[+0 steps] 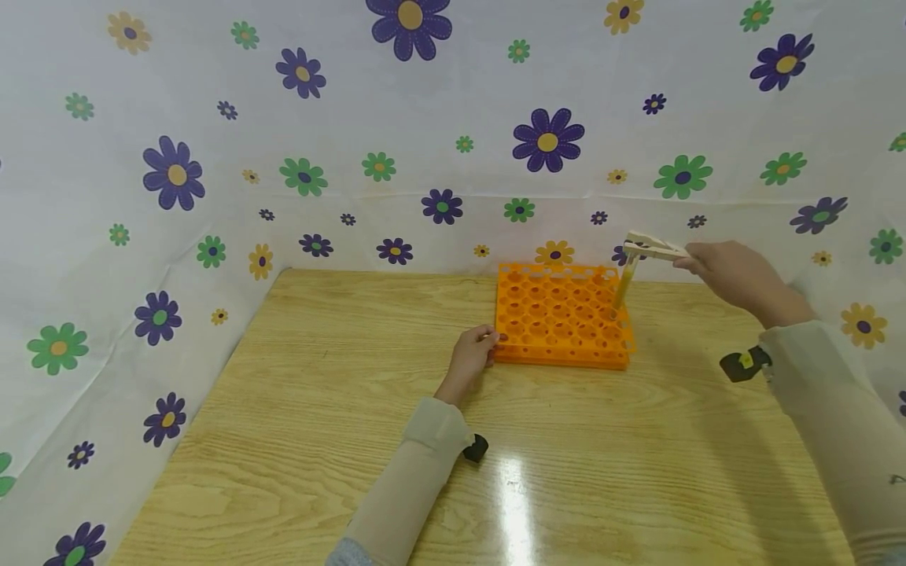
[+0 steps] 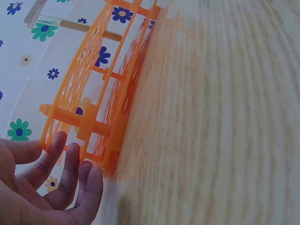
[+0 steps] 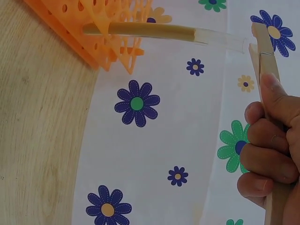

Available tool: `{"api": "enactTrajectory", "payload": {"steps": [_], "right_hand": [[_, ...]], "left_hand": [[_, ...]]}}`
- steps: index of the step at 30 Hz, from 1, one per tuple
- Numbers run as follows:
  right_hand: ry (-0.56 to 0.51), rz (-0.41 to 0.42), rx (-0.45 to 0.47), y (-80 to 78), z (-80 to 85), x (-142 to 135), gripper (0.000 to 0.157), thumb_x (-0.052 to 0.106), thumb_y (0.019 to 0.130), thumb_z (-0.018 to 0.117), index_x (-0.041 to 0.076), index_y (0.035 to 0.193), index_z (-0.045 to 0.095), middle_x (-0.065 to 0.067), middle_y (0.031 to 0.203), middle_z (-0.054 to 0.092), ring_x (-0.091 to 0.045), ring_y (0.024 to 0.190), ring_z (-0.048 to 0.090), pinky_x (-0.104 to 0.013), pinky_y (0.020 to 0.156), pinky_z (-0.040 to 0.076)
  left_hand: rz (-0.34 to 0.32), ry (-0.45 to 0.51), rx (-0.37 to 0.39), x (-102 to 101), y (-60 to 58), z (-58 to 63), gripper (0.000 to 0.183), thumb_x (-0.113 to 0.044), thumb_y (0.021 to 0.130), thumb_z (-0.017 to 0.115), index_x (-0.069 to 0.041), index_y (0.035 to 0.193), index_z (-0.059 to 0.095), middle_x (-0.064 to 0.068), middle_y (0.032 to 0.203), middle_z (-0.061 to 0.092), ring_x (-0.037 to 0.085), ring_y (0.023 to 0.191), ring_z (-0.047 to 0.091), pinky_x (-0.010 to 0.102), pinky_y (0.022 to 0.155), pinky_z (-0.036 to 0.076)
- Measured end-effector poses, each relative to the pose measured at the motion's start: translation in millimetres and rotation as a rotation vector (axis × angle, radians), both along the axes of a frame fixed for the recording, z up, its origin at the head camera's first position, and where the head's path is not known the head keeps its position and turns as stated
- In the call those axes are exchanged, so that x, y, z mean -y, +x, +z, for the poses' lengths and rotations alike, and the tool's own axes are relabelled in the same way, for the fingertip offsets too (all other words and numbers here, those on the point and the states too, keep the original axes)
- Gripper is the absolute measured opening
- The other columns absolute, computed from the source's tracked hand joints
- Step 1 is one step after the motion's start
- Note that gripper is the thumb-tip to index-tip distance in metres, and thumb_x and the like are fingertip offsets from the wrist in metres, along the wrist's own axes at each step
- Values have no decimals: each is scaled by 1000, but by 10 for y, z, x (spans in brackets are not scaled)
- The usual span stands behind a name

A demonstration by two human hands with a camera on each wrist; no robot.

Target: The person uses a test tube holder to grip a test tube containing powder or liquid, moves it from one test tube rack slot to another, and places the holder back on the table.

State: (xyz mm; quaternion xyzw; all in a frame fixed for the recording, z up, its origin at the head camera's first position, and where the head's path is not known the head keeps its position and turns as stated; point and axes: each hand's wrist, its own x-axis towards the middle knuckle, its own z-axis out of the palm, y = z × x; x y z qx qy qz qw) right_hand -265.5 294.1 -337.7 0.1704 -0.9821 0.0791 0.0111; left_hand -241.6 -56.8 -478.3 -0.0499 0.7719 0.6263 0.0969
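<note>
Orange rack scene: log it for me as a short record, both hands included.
Rack: orange rack, on wooden table
Tube: clear tube with yellowish contents, lower end in the rack's right side
Left hand: left hand holds the rack's left end
Right hand: right hand grips wooden clamp
Clamp tips: at the tube's top; grip unclear
Backdrop: white sheet, flower print

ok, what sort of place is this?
Likely an improvised lab-style corner rather than a real lab: an orange test-tube rack and a wooden test-tube clamp are lab kit, but the creased flower-print sheet behind looks staged.
</note>
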Motion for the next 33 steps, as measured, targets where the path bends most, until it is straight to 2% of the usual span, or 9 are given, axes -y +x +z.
{"api": "enactTrajectory", "payload": {"steps": [14,21,26,33], "right_hand": [[-7,4,37,3,-51,11,29,27,102,40,5,84,50,-3,62,37,-16,58,35,-32,60,32],[-8,10,20,5,-69,17,29,26,102,40,6,83,49,-2,61,35,-16,57,35,-33,60,32],[1,16,18,-2,-57,23,29,25,102,41,5,82,49,-3,61,37,-17,58,36,-34,62,33],[4,12,34,-11,-49,39,30,27,102,40,5,85,51,-3,63,40,-17,61,39,-35,63,35]], "left_hand": [[-5,13,0,2,8,12,21,-15,99,47,-1,93,62,14,109,66,10,65,45,20,58,42],[-4,39,2,5,2,10,20,-14,99,47,-1,94,61,14,108,66,10,64,44,20,58,40],[-14,32,-3,13,6,10,23,-15,99,46,1,97,62,14,108,65,10,65,45,20,58,40],[-15,44,14,12,4,22,20,-16,99,47,-3,91,59,15,113,65,9,67,48,21,59,39]]}}
